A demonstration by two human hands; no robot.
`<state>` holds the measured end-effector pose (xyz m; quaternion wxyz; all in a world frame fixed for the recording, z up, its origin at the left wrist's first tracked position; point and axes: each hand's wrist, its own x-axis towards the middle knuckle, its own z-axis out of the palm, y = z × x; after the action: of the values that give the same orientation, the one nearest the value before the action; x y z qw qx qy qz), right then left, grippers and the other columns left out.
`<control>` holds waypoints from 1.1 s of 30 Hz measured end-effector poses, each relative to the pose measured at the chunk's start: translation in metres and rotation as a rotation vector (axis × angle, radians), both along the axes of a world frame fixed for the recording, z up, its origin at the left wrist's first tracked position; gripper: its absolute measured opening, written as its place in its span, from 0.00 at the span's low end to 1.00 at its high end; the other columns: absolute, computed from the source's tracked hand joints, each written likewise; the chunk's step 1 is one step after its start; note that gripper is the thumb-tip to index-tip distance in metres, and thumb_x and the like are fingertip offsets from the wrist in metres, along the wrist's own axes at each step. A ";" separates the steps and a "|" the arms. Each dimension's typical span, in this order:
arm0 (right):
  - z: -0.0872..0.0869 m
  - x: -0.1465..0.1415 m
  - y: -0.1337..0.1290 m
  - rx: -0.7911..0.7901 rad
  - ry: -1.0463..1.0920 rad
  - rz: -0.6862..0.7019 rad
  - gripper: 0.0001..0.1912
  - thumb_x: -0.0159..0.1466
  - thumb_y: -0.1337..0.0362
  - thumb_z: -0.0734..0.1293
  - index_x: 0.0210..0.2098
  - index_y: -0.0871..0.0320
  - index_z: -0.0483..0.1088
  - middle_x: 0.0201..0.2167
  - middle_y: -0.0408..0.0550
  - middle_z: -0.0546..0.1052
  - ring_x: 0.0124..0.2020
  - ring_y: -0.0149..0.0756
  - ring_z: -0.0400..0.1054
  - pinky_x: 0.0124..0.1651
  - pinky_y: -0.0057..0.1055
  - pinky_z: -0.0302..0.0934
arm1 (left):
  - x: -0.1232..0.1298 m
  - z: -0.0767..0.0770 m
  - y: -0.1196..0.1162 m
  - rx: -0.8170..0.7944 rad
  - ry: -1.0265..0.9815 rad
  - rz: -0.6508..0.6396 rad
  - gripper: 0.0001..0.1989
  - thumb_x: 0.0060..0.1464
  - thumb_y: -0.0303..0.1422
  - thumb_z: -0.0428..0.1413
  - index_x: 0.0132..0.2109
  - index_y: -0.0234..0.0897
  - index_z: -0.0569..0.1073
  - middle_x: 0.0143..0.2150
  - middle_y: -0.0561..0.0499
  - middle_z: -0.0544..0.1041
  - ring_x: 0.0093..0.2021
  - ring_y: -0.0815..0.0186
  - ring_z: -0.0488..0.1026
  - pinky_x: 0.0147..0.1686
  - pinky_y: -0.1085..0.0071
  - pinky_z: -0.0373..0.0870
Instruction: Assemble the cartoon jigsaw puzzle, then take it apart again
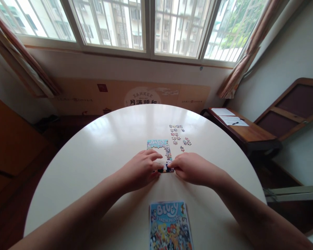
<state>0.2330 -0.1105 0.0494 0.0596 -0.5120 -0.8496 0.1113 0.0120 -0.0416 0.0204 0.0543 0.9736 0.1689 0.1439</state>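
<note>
A partly assembled jigsaw puzzle [157,143] lies on the round white table, its border joined around an open middle. My left hand [142,166] rests over its left side with the fingers apart, index fingertip touching the lower border. At the lower right corner is my right hand [191,168], index finger down on the border and the other fingers curled; whatever is under its fingertips is hidden. Loose puzzle pieces [174,134] lie to the right, behind my right hand, with a small cluster [187,141] beside them. Nearer to me lies a colourful picture card [169,225] reading "Bluey".
The white table [75,173] has a curved edge all round. Beyond it, a long printed cardboard panel [114,93] leans under the barred windows. On the right stands a wooden side table [247,133] with papers [233,121] and a pen, beside a folded wooden frame [292,107].
</note>
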 end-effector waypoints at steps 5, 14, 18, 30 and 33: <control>0.002 -0.001 0.000 -0.014 -0.018 -0.009 0.12 0.59 0.72 0.62 0.30 0.54 0.77 0.29 0.46 0.81 0.30 0.36 0.70 0.32 0.31 0.54 | 0.000 0.002 -0.002 -0.005 0.012 0.004 0.14 0.54 0.28 0.60 0.47 0.47 0.79 0.52 0.48 0.77 0.54 0.54 0.72 0.55 0.52 0.69; 0.001 0.000 0.001 -0.011 -0.028 -0.001 0.12 0.60 0.71 0.61 0.30 0.54 0.77 0.29 0.46 0.81 0.29 0.36 0.70 0.30 0.30 0.52 | 0.000 0.003 -0.002 -0.009 0.038 0.059 0.11 0.56 0.29 0.59 0.45 0.46 0.80 0.51 0.48 0.78 0.53 0.55 0.73 0.53 0.54 0.70; 0.000 0.000 0.000 -0.014 -0.022 -0.009 0.12 0.60 0.71 0.62 0.30 0.55 0.77 0.29 0.46 0.81 0.29 0.36 0.71 0.30 0.30 0.53 | 0.000 0.002 -0.002 -0.013 0.022 0.072 0.09 0.55 0.29 0.60 0.43 0.45 0.80 0.51 0.48 0.78 0.52 0.55 0.73 0.52 0.54 0.70; -0.019 0.048 0.040 0.305 0.457 -0.345 0.16 0.64 0.65 0.62 0.47 0.54 0.78 0.40 0.47 0.82 0.35 0.36 0.73 0.43 0.34 0.66 | -0.006 0.008 0.009 -0.124 -0.215 0.125 0.06 0.60 0.30 0.54 0.33 0.38 0.72 0.44 0.47 0.79 0.44 0.60 0.75 0.45 0.60 0.72; -0.040 0.077 0.063 0.433 0.547 -0.575 0.17 0.64 0.61 0.60 0.45 0.58 0.78 0.44 0.51 0.81 0.39 0.39 0.73 0.49 0.37 0.66 | -0.010 0.008 0.020 -0.210 -0.361 0.287 0.11 0.60 0.32 0.51 0.29 0.37 0.69 0.36 0.49 0.77 0.36 0.64 0.73 0.39 0.66 0.70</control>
<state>0.3105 -0.0478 0.0093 0.4162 -0.6548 -0.6295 0.0414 0.0020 -0.0217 0.0280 0.1633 0.8871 0.3071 0.3034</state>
